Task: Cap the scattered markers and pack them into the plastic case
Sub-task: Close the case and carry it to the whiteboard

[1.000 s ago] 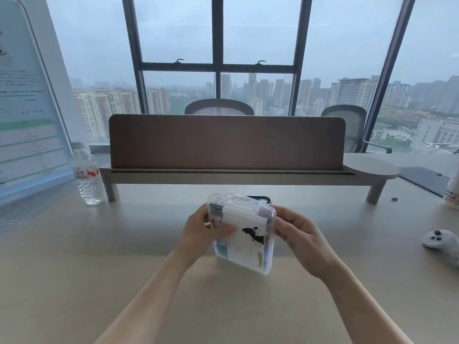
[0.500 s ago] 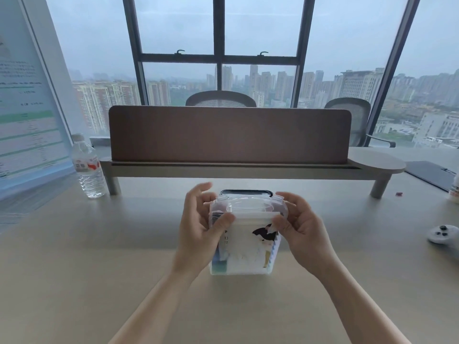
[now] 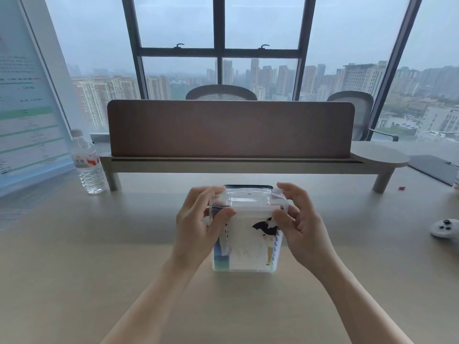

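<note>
One clear plastic case (image 3: 244,247) stands upright on the desk (image 3: 99,256) at near centre, lid on. The left hand (image 3: 198,224) and right hand (image 3: 301,228) grip its upper corners, fingers curled, thumbs pressing the front. One water bottle (image 3: 87,165) stands far left; one white controller (image 3: 445,230) lies right.

Both forearms bare, no sleeves in view up to the frame edge. Left hand (image 3: 198,227) and right hand (image 3: 299,228): no gloves, rings, watch or bands visible. Nails short, no polish seen.
</note>
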{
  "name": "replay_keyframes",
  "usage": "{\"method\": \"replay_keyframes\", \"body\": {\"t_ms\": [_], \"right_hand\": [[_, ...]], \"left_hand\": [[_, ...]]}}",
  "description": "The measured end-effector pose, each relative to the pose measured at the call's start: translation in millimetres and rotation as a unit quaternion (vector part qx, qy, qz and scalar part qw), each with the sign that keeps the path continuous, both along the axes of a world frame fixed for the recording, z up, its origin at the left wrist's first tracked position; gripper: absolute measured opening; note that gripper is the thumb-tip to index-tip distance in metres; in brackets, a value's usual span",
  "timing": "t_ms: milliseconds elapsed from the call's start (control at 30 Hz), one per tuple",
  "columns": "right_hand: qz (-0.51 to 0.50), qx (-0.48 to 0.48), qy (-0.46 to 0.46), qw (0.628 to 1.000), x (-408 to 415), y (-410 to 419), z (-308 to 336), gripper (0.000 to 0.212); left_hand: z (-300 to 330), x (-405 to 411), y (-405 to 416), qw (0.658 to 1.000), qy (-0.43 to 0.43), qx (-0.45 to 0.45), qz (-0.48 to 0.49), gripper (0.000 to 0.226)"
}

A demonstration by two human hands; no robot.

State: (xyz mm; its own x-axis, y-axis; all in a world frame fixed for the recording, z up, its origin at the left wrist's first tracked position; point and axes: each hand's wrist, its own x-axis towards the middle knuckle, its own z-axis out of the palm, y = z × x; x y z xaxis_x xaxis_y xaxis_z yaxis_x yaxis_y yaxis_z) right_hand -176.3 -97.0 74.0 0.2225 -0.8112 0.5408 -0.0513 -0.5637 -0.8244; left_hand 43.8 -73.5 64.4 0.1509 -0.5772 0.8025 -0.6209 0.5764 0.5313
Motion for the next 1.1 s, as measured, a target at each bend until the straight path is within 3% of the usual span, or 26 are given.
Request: {"method": "replay_keyframes", "body": {"t_ms": [133, 333, 733, 1100], "right_hand": [[-0.022, -0.03, 0.015, 0.999, -1.0, 2.5, -1.8, 0.047], [-0.099, -0.135, 0.122, 0.978, -0.2, 0.4, -4.5, 0.039], [-0.106, -0.102, 0.151, 0.977, 1.3, 0.2, 9.9, 0.04], [-0.1, -0.071, 0.252, 0.96, 6.3, 12.4, 32.2, 0.052]], "left_hand": [[-2.2, -0.1, -0.8, 1.0, 0.002, 0.002, -0.003, 0.041], [-2.9, -3.0, 0.3, 1.0, 0.004, 0.008, 0.0, 0.041], [-3.3, -6.3, -5.4, 1.0, -0.011, 0.015, 0.015, 0.04], [9.9, 1.6, 7.7, 0.999, 0.015, 0.048, 0.015, 0.042]]}}
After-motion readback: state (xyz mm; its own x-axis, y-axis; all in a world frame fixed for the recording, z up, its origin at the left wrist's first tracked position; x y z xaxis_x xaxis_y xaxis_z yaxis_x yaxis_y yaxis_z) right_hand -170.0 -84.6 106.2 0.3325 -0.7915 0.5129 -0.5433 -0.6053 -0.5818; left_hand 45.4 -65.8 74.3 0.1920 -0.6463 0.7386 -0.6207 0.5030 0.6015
